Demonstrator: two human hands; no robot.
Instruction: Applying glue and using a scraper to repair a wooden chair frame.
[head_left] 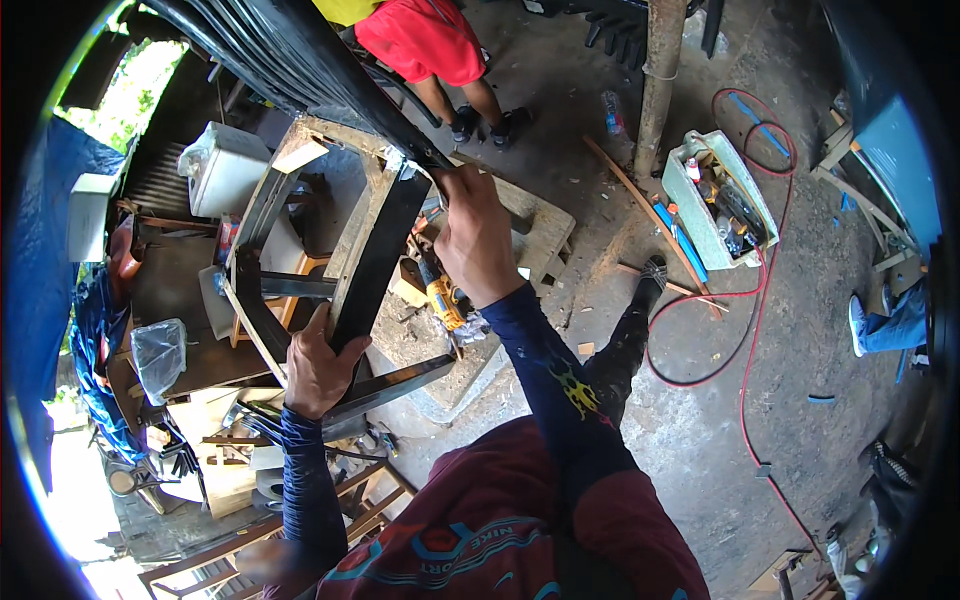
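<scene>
A black-faced wooden frame [360, 260], its raw wood edges pale, stands tilted in front of me. My left hand [325, 365] wraps round its near side, with the thumb along the black board. My right hand [472, 235] is closed at the frame's upper right corner, beside a torn white scrap [397, 160]; its fingertips are partly hidden. A bundle of long black strips [290, 60] runs down from the upper left to this corner. Below my right wrist, a yellow power drill [443, 300] lies on a dusty work surface [545, 225].
A person in red shorts [425, 40] stands beyond the frame. On the right are a white tool bin [715, 200], a red hose [745, 400] looping over the floor, and a post [660, 85]. Scrap wood [225, 460] piles up at left. Another person's jeans [897, 318] show at far right.
</scene>
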